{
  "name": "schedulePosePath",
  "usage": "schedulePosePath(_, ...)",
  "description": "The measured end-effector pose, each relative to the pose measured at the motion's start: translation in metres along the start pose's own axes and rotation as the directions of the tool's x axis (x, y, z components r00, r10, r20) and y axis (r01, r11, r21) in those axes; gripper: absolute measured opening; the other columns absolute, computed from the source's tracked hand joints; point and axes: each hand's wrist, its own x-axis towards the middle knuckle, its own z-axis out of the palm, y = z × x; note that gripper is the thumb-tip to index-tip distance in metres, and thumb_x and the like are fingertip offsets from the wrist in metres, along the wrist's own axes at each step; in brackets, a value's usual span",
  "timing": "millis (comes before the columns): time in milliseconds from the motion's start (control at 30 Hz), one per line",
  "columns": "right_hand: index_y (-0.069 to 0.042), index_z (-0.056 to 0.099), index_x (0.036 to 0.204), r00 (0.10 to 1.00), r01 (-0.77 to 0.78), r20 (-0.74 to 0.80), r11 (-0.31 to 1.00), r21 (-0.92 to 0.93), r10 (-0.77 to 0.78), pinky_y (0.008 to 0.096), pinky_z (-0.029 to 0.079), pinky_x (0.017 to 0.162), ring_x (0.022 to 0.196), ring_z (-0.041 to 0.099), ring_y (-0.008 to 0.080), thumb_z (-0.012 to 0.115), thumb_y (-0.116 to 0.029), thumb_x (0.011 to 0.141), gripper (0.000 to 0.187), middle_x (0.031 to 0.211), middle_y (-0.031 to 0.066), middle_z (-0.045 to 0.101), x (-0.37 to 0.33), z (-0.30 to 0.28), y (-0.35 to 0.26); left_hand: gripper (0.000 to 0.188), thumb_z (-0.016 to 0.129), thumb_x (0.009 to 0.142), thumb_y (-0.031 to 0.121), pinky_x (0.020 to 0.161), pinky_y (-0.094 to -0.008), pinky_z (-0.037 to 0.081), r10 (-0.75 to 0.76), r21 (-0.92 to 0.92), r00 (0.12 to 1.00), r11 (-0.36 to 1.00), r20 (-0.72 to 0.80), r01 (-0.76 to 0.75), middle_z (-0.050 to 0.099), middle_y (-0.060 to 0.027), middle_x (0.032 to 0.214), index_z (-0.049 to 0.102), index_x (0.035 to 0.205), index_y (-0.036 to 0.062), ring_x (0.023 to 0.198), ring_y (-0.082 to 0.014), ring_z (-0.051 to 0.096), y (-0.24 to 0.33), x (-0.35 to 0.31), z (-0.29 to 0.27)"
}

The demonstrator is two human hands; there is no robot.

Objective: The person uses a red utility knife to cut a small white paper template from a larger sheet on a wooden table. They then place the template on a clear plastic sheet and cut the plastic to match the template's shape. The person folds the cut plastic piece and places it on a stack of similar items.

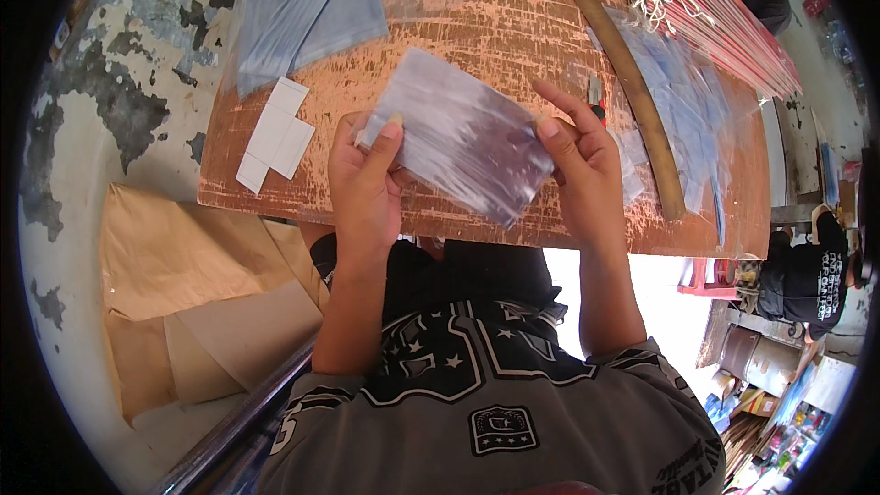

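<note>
Between my hands, above the front part of the worn wooden table point(458, 27), is a stack of clear plastic sheets point(467, 133), tilted and catching the light. My left hand point(368, 165) pinches its left edge, thumb on top and fingers underneath. At the right edge, my right hand point(582, 151) grips it with the thumb on top, while the index finger sticks out away from the sheets. A white cut paper template point(277, 136) with ruled lines lies on the table to the left of my left hand.
Larger clear plastic sheets point(316, 14) lie at the far left. A long wooden strip point(632, 96) crosses the right side, beside a cutter point(597, 99) and loose plastic pieces point(683, 92). Pink rods with white strings point(710, 14) fill the far right. Brown paper point(183, 257) stands left. Other people are at right.
</note>
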Motion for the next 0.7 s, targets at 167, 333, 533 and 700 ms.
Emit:
schedulePosePath(167,-0.001,0.059,0.133,0.998,-0.051,0.043,0.996,0.074,0.048,0.0293,0.049,0.095,0.103,0.066,0.0128,0.066,-0.018,0.101,0.038,0.111,0.0078,0.072,-0.001,0.01,0.017,0.017,0.065,0.099,0.006,0.077,-0.0297,0.061,0.086,-0.081,0.993,0.992,-0.084,-0.093,0.069,-0.0042,0.101,0.052,0.11,0.0063,0.089,-0.0117,0.069,-0.015,-0.005,0.005)
schedulePosePath(333,0.001,0.06,0.127,0.993,0.118,0.033,0.986,-0.119,-0.115,0.0306,0.05,0.097,0.109,0.065,0.0141,0.062,-0.01,0.102,0.028,0.117,0.0072,0.07,0.01,-0.006,0.017,0.017,0.072,0.094,0.001,0.08,-0.0242,0.053,0.048,0.339,0.992,0.937,0.118,-0.086,0.069,-0.0029,0.099,0.057,0.101,0.0056,0.089,-0.0088,0.065,0.006,0.013,-0.02)
schedulePosePath(533,-0.002,0.064,0.115,0.987,0.105,0.14,0.965,-0.238,-0.073,0.0261,0.048,0.091,0.1,0.06,0.0083,0.064,-0.011,0.102,0.016,0.104,0.0,0.067,0.009,-0.01,0.021,0.023,0.075,0.089,-0.002,0.082,-0.0234,0.049,-0.046,0.584,0.969,0.805,0.243,-0.108,0.069,-0.0022,0.098,0.061,0.106,0.0019,0.092,-0.0082,0.062,0.017,0.014,-0.021)
schedulePosePath(700,-0.002,0.062,0.12,0.987,0.096,0.151,0.964,-0.248,-0.059,0.0281,0.048,0.092,0.102,0.061,0.0105,0.065,-0.01,0.1,0.022,0.107,0.0027,0.067,0.004,-0.016,0.026,0.025,0.074,0.091,-0.002,0.085,-0.024,0.049,-0.097,0.548,0.956,0.833,0.276,-0.074,0.067,-0.0047,0.103,0.059,0.11,0.0011,0.095,-0.0091,0.062,0.005,0.009,-0.025)
